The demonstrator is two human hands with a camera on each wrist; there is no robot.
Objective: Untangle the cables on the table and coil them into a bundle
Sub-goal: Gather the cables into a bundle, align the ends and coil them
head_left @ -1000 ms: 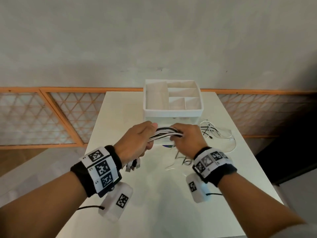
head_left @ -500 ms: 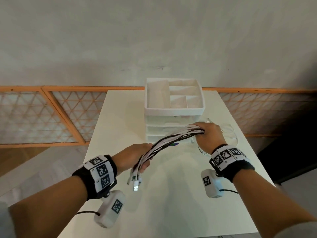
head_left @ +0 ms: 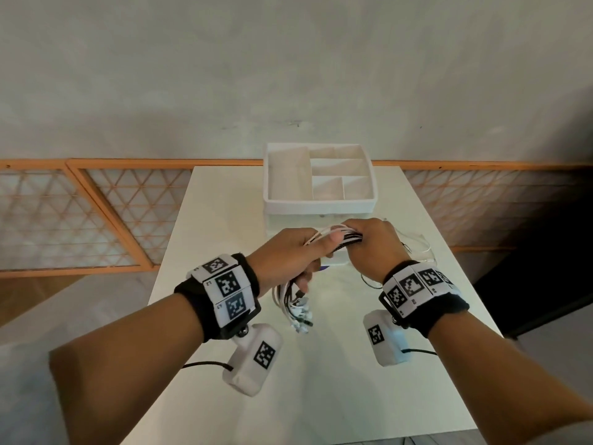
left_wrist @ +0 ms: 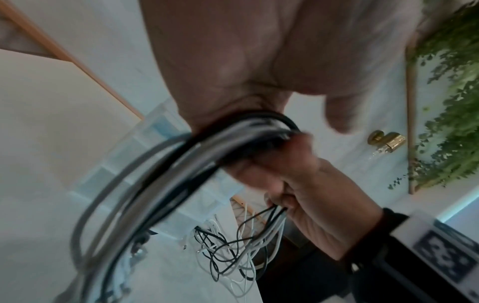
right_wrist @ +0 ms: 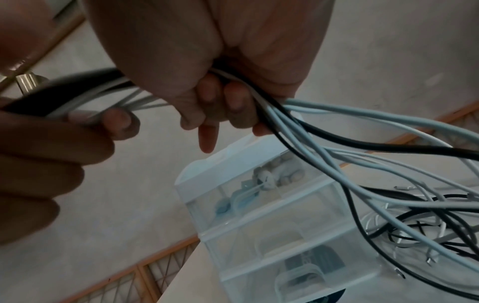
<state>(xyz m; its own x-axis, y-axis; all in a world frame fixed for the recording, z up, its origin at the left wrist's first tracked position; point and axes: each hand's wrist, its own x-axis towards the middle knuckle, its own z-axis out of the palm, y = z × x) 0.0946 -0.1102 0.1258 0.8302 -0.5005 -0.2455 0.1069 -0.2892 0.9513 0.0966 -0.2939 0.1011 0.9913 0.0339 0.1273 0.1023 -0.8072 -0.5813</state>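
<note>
2 hands, left hand (head_left: 290, 252) & right hand (head_left: 372, 248), grip 1 cable bundle (head_left: 340, 236).

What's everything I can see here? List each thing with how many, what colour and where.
cables: several, white and black, gathered between both hands above the table; plug ends hang below the left hand, the loose tangled rest lies on the table at the right
table: one, white, under the hands
drawer organiser: one, white with clear drawers, at the table's far edge, open compartments on top
lattice railing: orange frame, behind the table
wall: grey-white, beyond
wristbands: two, black with white marker tags, one per wrist
left hand: grips the cables
right hand: grips the cables
</note>
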